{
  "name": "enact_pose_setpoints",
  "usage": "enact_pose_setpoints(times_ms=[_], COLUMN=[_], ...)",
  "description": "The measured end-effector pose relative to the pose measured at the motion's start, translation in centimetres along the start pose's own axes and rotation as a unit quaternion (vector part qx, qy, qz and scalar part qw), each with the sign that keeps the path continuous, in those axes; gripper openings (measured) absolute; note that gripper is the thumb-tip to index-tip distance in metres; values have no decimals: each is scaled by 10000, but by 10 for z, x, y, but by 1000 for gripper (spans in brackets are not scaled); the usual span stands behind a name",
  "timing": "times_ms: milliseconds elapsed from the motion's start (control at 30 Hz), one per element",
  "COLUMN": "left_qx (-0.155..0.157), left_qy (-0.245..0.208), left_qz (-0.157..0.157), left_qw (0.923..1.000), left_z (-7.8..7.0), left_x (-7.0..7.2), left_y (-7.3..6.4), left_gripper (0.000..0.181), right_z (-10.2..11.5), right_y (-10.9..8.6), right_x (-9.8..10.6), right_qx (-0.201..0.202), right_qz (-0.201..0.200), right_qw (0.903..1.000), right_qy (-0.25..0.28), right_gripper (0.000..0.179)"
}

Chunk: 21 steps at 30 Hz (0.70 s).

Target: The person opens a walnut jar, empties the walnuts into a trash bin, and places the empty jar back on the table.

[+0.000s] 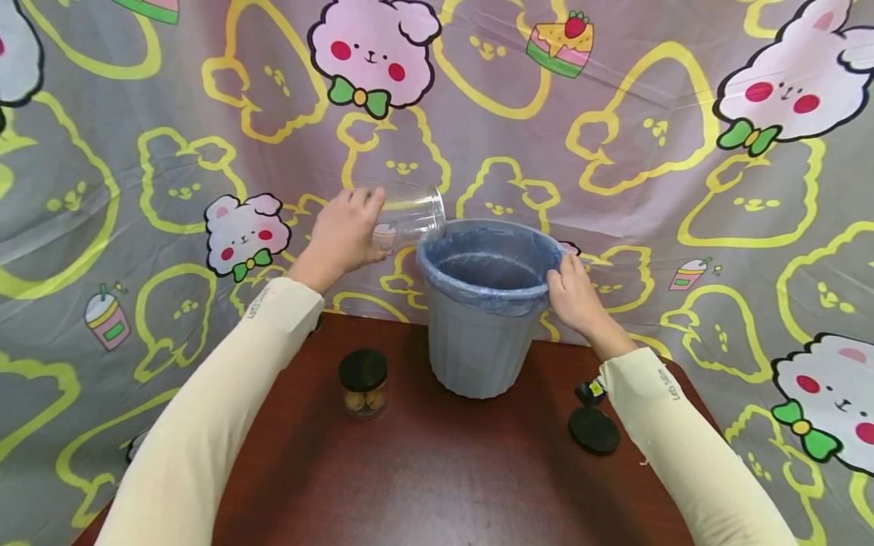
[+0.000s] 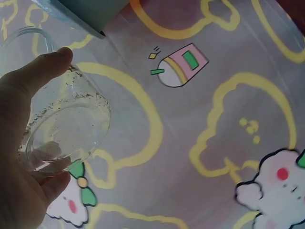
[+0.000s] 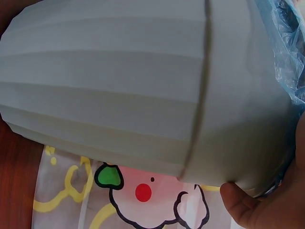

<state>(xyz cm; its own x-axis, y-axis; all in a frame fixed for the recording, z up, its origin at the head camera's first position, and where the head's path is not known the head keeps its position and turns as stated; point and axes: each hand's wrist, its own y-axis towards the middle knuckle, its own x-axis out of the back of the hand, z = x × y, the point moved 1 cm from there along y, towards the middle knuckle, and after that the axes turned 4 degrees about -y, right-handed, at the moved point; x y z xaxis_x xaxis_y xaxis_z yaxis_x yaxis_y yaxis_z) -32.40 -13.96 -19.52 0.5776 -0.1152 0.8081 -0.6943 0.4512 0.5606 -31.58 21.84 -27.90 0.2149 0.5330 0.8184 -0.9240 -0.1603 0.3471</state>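
So the left hand (image 1: 348,231) has its fingers clamped around a clear jar (image 1: 414,216), which is tipped on its side with the mouth right by the left edge of a grey bin (image 1: 478,349). Left wrist view shows dark specks (image 2: 86,97) stuck around the inside of the jar near its base. Right hand (image 1: 576,294) has its fingers clamped on the bin's right rim, with a blue liner bag (image 1: 512,303) folded over that rim. Bin's standing toward the far side of a reddish-brown surface (image 1: 437,470). Left of it there's a black-lidded jar (image 1: 363,383) with some round brown things inside, and over on the right a loose black lid (image 1: 594,431) lies flat. Cartoon-print curtain (image 1: 498,144) behind everything.
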Motion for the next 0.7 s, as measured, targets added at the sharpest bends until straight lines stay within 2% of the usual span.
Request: enact_pose_setpoints(times_ms=[167, 300, 367, 433, 700], left_qx=[786, 1489, 1730, 1893, 2187], left_qy=[-611, -1175, -1410, -1604, -2071], left_qz=[278, 307, 188, 63, -510], left_qw=[9946, 9814, 9746, 9687, 9522], left_z=[9, 16, 21, 25, 37], left_x=[-9, -20, -26, -32, -63], left_y=[-12, -25, -33, -41, -73], left_gripper=[103, 107, 108, 109, 104], right_z=[0, 0, 0, 0, -1], right_y=[0, 0, 0, 0, 0], right_x=[1, 1, 1, 0, 1], right_qx=[-42, -46, -29, -22, -103], right_qz=[73, 90, 74, 73, 94], right_qw=[10000, 9999, 10000, 10000, 9999], right_qy=[21, 47, 30, 15, 26], right_gripper=[60, 60, 60, 61, 62])
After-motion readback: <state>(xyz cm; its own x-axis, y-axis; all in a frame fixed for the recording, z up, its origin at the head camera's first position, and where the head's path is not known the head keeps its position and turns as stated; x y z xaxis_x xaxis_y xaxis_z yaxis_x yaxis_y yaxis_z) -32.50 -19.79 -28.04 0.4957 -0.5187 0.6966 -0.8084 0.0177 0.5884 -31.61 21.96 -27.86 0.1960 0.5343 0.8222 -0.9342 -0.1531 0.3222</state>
